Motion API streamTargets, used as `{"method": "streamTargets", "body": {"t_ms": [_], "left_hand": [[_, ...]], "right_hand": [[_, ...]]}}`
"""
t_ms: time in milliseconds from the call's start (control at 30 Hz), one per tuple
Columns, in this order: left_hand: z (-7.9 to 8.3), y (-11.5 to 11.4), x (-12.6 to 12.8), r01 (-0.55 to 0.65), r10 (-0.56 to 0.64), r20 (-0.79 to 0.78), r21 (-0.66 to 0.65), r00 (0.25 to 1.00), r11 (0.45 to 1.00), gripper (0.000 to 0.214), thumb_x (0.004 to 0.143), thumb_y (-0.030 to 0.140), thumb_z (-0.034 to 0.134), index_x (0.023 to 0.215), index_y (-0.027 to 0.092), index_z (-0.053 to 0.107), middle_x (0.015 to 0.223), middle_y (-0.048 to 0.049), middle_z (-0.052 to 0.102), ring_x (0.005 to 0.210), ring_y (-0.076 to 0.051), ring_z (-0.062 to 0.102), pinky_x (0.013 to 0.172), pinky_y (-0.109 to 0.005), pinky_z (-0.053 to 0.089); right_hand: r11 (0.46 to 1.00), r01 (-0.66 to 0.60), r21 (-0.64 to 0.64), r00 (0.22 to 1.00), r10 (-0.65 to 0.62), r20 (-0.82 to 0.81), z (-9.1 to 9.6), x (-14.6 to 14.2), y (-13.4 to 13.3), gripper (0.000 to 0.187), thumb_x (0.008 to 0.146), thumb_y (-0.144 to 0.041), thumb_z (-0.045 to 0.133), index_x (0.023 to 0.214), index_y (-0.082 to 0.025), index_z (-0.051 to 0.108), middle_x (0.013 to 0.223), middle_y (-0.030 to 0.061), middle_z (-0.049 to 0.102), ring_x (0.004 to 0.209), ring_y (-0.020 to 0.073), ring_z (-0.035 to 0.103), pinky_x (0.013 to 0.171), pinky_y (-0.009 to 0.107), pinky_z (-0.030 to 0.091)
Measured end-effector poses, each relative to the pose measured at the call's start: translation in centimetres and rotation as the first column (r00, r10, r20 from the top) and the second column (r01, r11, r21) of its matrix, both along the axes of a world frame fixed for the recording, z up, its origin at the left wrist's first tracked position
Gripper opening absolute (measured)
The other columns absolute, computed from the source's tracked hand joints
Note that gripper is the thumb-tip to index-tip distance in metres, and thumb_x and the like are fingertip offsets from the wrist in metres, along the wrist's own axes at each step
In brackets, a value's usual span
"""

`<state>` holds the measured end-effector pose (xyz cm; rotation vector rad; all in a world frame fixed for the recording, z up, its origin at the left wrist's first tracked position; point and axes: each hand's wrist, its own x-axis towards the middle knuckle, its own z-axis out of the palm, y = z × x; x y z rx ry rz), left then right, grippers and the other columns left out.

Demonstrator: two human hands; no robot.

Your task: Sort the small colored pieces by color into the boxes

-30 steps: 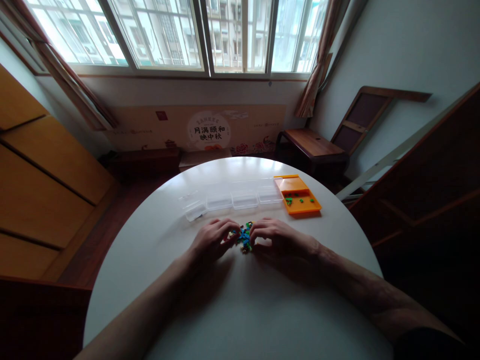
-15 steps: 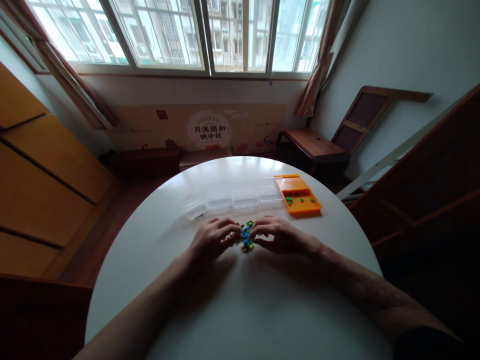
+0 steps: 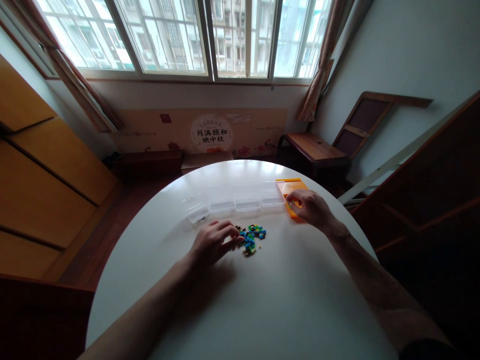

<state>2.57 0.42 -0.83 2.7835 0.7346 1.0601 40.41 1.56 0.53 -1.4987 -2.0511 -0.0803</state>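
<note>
A small heap of tiny blue, green and yellow bricks point(image 3: 252, 236) lies near the middle of the round white table point(image 3: 240, 300). My left hand point(image 3: 214, 242) rests beside the heap on its left, fingers curled, fingertips touching the nearest pieces. My right hand point(image 3: 310, 206) reaches over the orange tray point(image 3: 285, 187) at the table's far right, palm down, fingers bent over the tray's inside. Whatever its fingertips hold is hidden.
A row of clear plastic boxes point(image 3: 234, 202) stands behind the heap, left of the orange tray. Beyond the table are a wooden bench point(image 3: 313, 146), a wide window and yellow cupboards at the left.
My right hand has left the brick heap and moved right and away to the orange tray. The left hand has stayed by the heap.
</note>
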Motion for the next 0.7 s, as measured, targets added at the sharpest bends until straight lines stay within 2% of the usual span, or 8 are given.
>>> {"method": "streamTargets", "body": {"t_ms": [167, 300, 367, 467, 533, 600, 700], "left_hand": [[-0.2, 0.1, 0.0, -0.003, 0.003, 0.0, 0.015, 1.0, 1.0, 0.027, 0.111, 0.04, 0.068, 0.092, 0.021, 0.07, 0.088, -0.0007, 0.077, 0.068, -0.014, 0.062, 0.072, -0.028, 0.048], [-0.6, 0.1, 0.0, -0.022, 0.022, -0.002, 0.007, 1.0, 1.0, 0.028, 0.109, 0.041, 0.07, 0.09, 0.02, 0.07, 0.085, -0.0005, 0.076, 0.07, -0.014, 0.063, 0.074, -0.029, 0.048], [-0.7, 0.1, 0.0, -0.03, 0.03, 0.012, -0.019, 0.999, 0.999, 0.03, 0.108, 0.042, 0.072, 0.089, 0.02, 0.071, 0.084, -0.0002, 0.076, 0.069, -0.014, 0.063, 0.074, -0.029, 0.048], [-0.8, -0.1, 0.3, -0.033, 0.038, 0.057, -0.08, 0.998, 0.996, 0.03, 0.107, 0.044, 0.074, 0.089, 0.02, 0.074, 0.084, -0.0003, 0.077, 0.065, -0.013, 0.062, 0.073, -0.028, 0.049], [-0.8, -0.2, 0.6, -0.02, 0.031, 0.089, -0.126, 0.996, 0.992, 0.029, 0.107, 0.044, 0.074, 0.09, 0.021, 0.077, 0.084, -0.0008, 0.077, 0.064, -0.012, 0.062, 0.072, -0.028, 0.049], [-0.8, -0.4, 1.0, 0.0, 0.022, 0.12, -0.175, 0.992, 0.985, 0.027, 0.106, 0.043, 0.075, 0.091, 0.021, 0.079, 0.085, -0.0017, 0.078, 0.065, -0.013, 0.063, 0.071, -0.028, 0.051], [-0.7, -0.7, 1.6, 0.033, 0.005, 0.161, -0.232, 0.987, 0.972, 0.03, 0.103, 0.046, 0.078, 0.088, 0.02, 0.08, 0.079, -0.0026, 0.076, 0.065, -0.014, 0.064, 0.069, -0.029, 0.053]], "right_hand": [[0.984, 0.179, -0.025, 0.978, -0.175, 0.113, -0.7, 1.2, 0.2, 0.004, 0.092, -0.024, 0.073, 0.095, -0.023, 0.076, 0.104, 0.0052, 0.081, 0.093, 0.0253, 0.074, 0.084, 0.034, 0.05], [0.978, 0.206, -0.003, 0.976, -0.206, 0.072, -0.5, 0.9, 0.1, 0.004, 0.094, -0.025, 0.072, 0.092, -0.023, 0.074, 0.1, 0.0056, 0.079, 0.089, 0.0251, 0.072, 0.081, 0.035, 0.049], [0.993, 0.119, 0.019, 0.993, -0.119, -0.011, -0.4, 0.1, -0.1, 0.008, 0.097, -0.025, 0.068, 0.092, -0.022, 0.073, 0.095, 0.0057, 0.077, 0.086, 0.0239, 0.071, 0.08, 0.035, 0.049], [0.986, -0.148, 0.075, 0.981, 0.156, -0.113, -0.3, -2.3, -0.9, 0.009, 0.101, -0.022, 0.065, 0.099, -0.022, 0.074, 0.094, 0.0049, 0.076, 0.084, 0.0217, 0.069, 0.086, 0.035, 0.052], [0.934, -0.342, 0.105, 0.93, 0.352, -0.103, -0.5, -4.3, -1.9, 0.005, 0.102, -0.023, 0.068, 0.1, -0.023, 0.073, 0.091, 0.0033, 0.075, 0.082, 0.0208, 0.069, 0.086, 0.036, 0.052], [0.857, -0.504, 0.108, 0.852, 0.514, -0.101, -0.8, -6.3, -2.9, 0.006, 0.102, -0.026, 0.072, 0.107, -0.024, 0.072, 0.098, 0.0036, 0.078, 0.085, 0.0201, 0.07, 0.088, 0.037, 0.054], [0.768, -0.633, 0.095, 0.759, 0.64, -0.118, -1.1, -8.5, -4.0, 0.017, 0.103, -0.031, 0.075, 0.118, -0.025, 0.071, 0.107, 0.005, 0.08, 0.095, 0.0207, 0.074, 0.093, 0.037, 0.056]]}}
